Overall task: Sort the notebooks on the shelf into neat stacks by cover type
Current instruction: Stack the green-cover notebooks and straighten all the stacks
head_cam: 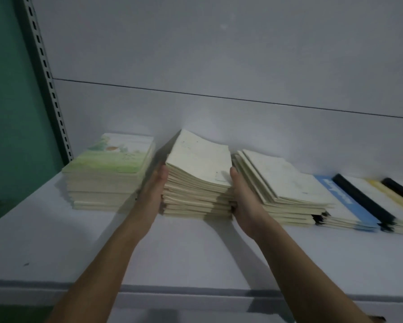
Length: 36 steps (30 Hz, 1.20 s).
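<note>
A tall stack of cream-covered notebooks [198,178] stands in the middle of the white shelf [55,241], its top books tilted up toward the back. My left hand [152,191] presses flat against the stack's left side. On the right side my right hand [244,199] presses in the same way, so the stack is gripped between both palms. Left of it sits a neat stack with green illustrated covers [107,173]. To the right, a lower cream stack [282,190] lies fanned out and slanted.
Further right lie notebooks with a blue spine strip [349,201], a black spine [363,199] and a yellow spine [389,194], overlapping in a row. A slotted metal upright [47,75] rises at the left, against a green wall. The shelf's front edge [195,290] runs below my forearms.
</note>
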### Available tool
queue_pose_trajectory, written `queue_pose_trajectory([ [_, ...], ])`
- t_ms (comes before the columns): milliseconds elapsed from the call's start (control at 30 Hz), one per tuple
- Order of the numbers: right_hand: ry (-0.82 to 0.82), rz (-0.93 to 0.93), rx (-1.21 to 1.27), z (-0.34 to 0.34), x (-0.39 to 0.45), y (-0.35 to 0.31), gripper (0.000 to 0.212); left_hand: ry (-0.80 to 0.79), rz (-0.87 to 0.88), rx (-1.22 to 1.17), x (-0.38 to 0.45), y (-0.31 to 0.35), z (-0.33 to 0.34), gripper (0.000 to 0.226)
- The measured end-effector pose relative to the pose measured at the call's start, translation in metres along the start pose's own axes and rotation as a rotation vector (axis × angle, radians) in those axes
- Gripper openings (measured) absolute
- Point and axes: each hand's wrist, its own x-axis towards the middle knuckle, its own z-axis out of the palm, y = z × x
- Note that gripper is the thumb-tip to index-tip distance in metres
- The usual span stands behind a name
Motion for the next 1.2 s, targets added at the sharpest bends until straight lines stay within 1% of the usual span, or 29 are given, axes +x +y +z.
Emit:
queue_pose_trajectory([
  [33, -0.001, 0.025, -0.009, 0.0, 0.0, -0.003, 0.059, 0.019, -0.029, -0.008, -0.001, 0.002, 0.002, 0.087],
  [67, 0.002, 0.046, -0.043, 0.001, 0.0, -0.009, 0.061, 0.06, -0.043, -0.018, -0.004, 0.003, 0.006, 0.086],
  [100, -0.013, 0.063, -0.085, 0.0, 0.0, -0.016, 0.061, 0.114, -0.046, -0.017, -0.007, 0.005, 0.012, 0.078],
  [167, -0.151, 0.092, -0.103, -0.013, -0.006, -0.022, 0.062, 0.213, -0.071, -0.022, -0.01, 0.008, 0.025, 0.061],
  [200, -0.201, 0.104, -0.087, -0.019, -0.012, -0.024, 0.067, 0.243, -0.048, -0.024, -0.01, 0.012, 0.028, 0.056],
  [267, -0.256, 0.092, -0.068, -0.037, -0.034, -0.025, 0.078, 0.348, 0.037, -0.066, -0.022, 0.025, 0.034, 0.048],
  [333, -0.331, 0.003, -0.151, -0.061, -0.067, -0.025, 0.071, 0.6, 0.234, 0.021, -0.047, 0.036, 0.05, 0.047],
  [367, -0.341, -0.064, -0.207, -0.073, -0.08, -0.029, 0.063, 0.668, 0.35, 0.117, -0.064, 0.043, 0.068, 0.043],
  [400, -0.321, -0.145, -0.226, -0.086, -0.09, -0.038, 0.05, 0.644, 0.467, 0.21, -0.079, 0.046, 0.09, 0.037],
  [433, -0.249, -0.242, -0.224, -0.104, -0.095, -0.047, 0.036, 0.54, 0.52, 0.277, -0.089, 0.045, 0.114, 0.032],
  [467, -0.11, -0.334, -0.223, -0.121, -0.094, -0.055, 0.029, 0.393, 0.476, 0.296, -0.094, 0.045, 0.137, 0.031],
  [500, 0.058, -0.413, -0.257, -0.139, -0.086, -0.062, 0.026, 0.239, 0.372, 0.301, -0.093, 0.042, 0.157, 0.033],
  [533, 0.209, -0.453, -0.337, -0.157, -0.073, -0.068, 0.027, 0.114, 0.255, 0.316, -0.09, 0.037, 0.172, 0.04],
  [567, 0.316, -0.449, -0.464, -0.173, -0.06, -0.07, 0.03, 0.051, 0.181, 0.369, -0.086, 0.031, 0.185, 0.05],
  [600, 0.361, -0.402, -0.601, -0.186, -0.049, -0.071, 0.036, 0.031, 0.152, 0.448, -0.081, 0.024, 0.193, 0.061],
  [633, 0.337, -0.306, -0.706, -0.198, -0.039, -0.067, 0.042, 0.021, 0.143, 0.515, -0.077, 0.019, 0.199, 0.07],
  [667, 0.272, -0.185, -0.745, -0.207, -0.03, -0.061, 0.047, 0.017, 0.137, 0.58, -0.072, 0.015, 0.205, 0.076],
  [733, 0.104, -0.002, -0.68, -0.21, -0.027, -0.052, 0.051, 0.011, 0.128, 0.642, -0.066, 0.011, 0.212, 0.074],
  [767, 0.046, 0.029, -0.626, -0.209, -0.029, -0.05, 0.051, 0.011, 0.122, 0.646, -0.064, 0.01, 0.214, 0.069],
  [800, 0.029, 0.025, -0.569, -0.209, -0.031, -0.047, 0.05, 0.019, 0.127, 0.649, -0.062, 0.009, 0.216, 0.063],
  [900, 0.056, 0.001, -0.425, -0.214, -0.028, -0.039, 0.036, 0.065, 0.178, 0.659, -0.057, 0.007, 0.219, 0.047],
  [967, 0.05, 0.026, -0.358, -0.216, -0.028, -0.035, 0.022, 0.092, 0.171, 0.622, -0.054, 0.003, 0.219, 0.045],
  [1000, 0.046, 0.049, -0.323, -0.217, -0.027, -0.034, 0.019, 0.109, 0.155, 0.591, -0.054, 0.001, 0.221, 0.046],
  [1067, 0.037, 0.065, -0.279, -0.218, -0.024, -0.033, 0.027, 0.147, 0.127, 0.505, -0.054, 0.0, 0.226, 0.05],
  [1167, 0.015, 0.029, -0.308, -0.22, -0.022, -0.029, 0.046, 0.209, 0.1, 0.372, -0.05, -0.001, 0.233, 0.046],
  [1200, 0.009, 0.032, -0.297, -0.221, -0.022, -0.027, 0.046, 0.221, 0.1, 0.357, -0.048, -0.002, 0.233, 0.044],
])
